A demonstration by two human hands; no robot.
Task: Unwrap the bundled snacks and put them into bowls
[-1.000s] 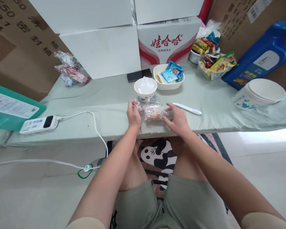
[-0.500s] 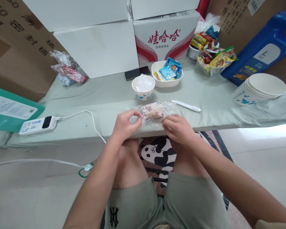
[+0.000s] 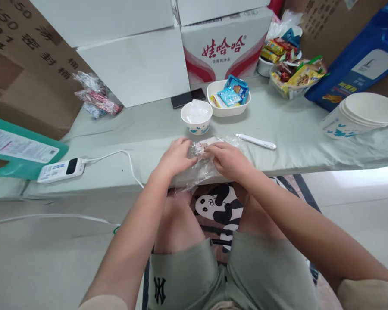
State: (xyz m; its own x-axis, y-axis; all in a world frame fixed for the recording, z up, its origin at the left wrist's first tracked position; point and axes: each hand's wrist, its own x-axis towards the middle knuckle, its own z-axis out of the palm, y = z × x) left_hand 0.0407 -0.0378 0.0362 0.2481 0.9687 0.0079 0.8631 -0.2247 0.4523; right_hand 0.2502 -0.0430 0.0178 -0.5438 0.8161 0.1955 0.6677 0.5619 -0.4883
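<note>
A small pale packet with red print (image 3: 201, 147) lies on a sheet of clear plastic film (image 3: 202, 170) near the table's front edge. Around the packet's left end curl the fingers of my left hand (image 3: 177, 158), closed. From the other side, my right hand (image 3: 230, 161) grips the packet with bent fingers that cover much of it. Part of the film hangs over the table edge between my wrists. Just behind stands a paper bowl (image 3: 196, 118) with crumpled clear plastic in it. To the right lies a white pen-shaped tool (image 3: 255, 141).
Behind the bowl are a white tray (image 3: 228, 111) of blue packets and a dark phone-like slab (image 3: 183, 100). Stacked paper tubs (image 3: 358, 116) and a blue bottle (image 3: 352, 69) stand right. A white power bank (image 3: 61, 170) with a cable lies left. Boxes (image 3: 226, 47) line the back.
Both hands have moved in from the sides onto the packet and now cover its ends. The film has shifted toward me and droops over the table edge. My view has shifted slightly.
</note>
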